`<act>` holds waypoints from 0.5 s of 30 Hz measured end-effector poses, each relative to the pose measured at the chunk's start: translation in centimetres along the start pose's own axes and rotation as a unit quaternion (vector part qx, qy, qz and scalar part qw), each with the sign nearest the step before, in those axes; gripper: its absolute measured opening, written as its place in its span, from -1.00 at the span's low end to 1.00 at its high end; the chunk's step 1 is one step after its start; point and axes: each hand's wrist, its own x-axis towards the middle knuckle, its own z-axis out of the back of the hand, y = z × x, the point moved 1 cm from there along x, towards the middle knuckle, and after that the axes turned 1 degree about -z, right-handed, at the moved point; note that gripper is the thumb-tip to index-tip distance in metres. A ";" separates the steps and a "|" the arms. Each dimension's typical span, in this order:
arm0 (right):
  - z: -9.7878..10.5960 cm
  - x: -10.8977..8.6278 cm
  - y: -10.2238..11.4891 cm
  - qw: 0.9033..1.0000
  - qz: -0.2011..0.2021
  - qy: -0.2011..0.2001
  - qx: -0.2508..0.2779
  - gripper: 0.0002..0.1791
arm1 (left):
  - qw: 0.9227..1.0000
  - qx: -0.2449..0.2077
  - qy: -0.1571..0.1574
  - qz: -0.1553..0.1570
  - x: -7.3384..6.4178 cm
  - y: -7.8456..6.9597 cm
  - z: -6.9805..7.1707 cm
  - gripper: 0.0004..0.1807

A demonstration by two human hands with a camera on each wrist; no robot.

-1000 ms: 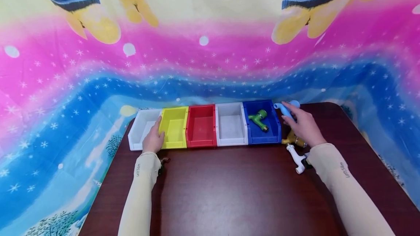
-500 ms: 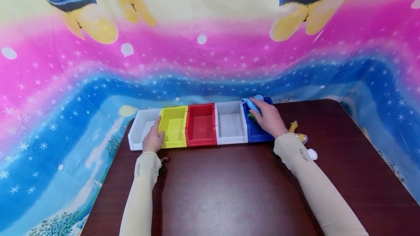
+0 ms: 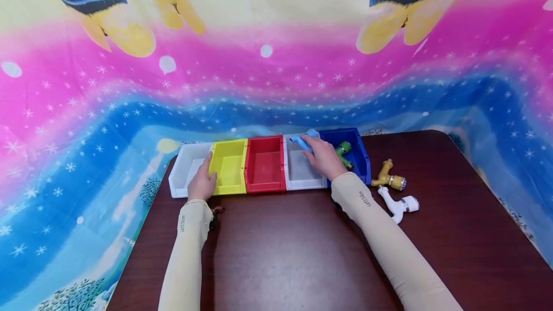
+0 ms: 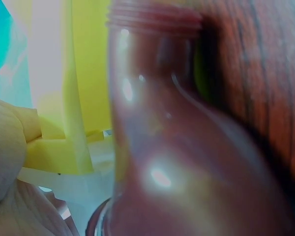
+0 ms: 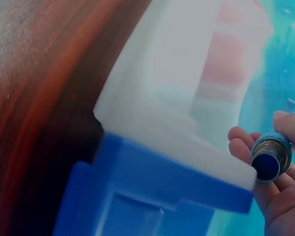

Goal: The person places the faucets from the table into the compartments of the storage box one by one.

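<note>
My right hand (image 3: 326, 158) pinches a light blue water tap (image 3: 302, 142) above the second white bin (image 3: 304, 184). In the right wrist view, the tap's threaded metal end (image 5: 270, 156) points toward the camera between thumb and fingers. My left hand (image 3: 202, 181) rests at the wall between the leftmost white bin (image 3: 178, 176) and the yellow bin (image 3: 231, 172), index finger straight. Beside the left wrist lies a brown tap (image 3: 218, 211), which fills much of the left wrist view. A green tap (image 3: 344, 150) lies in the blue bin (image 3: 360, 169), partly hidden by my right hand.
A red bin (image 3: 265, 164) stands mid-row. Right of the bins, a yellow-brown tap (image 3: 383, 175) and a white tap (image 3: 396, 206) lie on the dark wooden table (image 3: 276, 248). A printed cloth (image 3: 268, 80) hangs behind the row.
My right hand has carried the light blue tap leftward from right of the blue bin, across that bin, to above the second white bin. My left hand has stayed in place.
</note>
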 end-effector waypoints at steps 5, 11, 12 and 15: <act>-0.9 0.4 -0.2 0.999 0.006 0.007 -0.040 -0.44 | 1.000 -0.002 0.003 0.001 0.0 -0.2 0.0 -0.23; -1.8 1.1 -0.2 0.994 0.020 0.014 -0.103 -0.48 | 1.000 -0.005 -0.001 0.002 -0.1 -0.2 0.1 -0.22; -2.0 1.2 -0.3 0.993 0.024 0.016 -0.115 -0.48 | 1.000 -0.004 -0.001 0.001 -0.2 -0.1 0.1 -0.22; -2.4 1.4 -0.6 0.989 0.033 0.017 -0.141 -0.50 | 1.000 -0.003 -0.001 -0.001 -0.2 -0.1 0.0 -0.22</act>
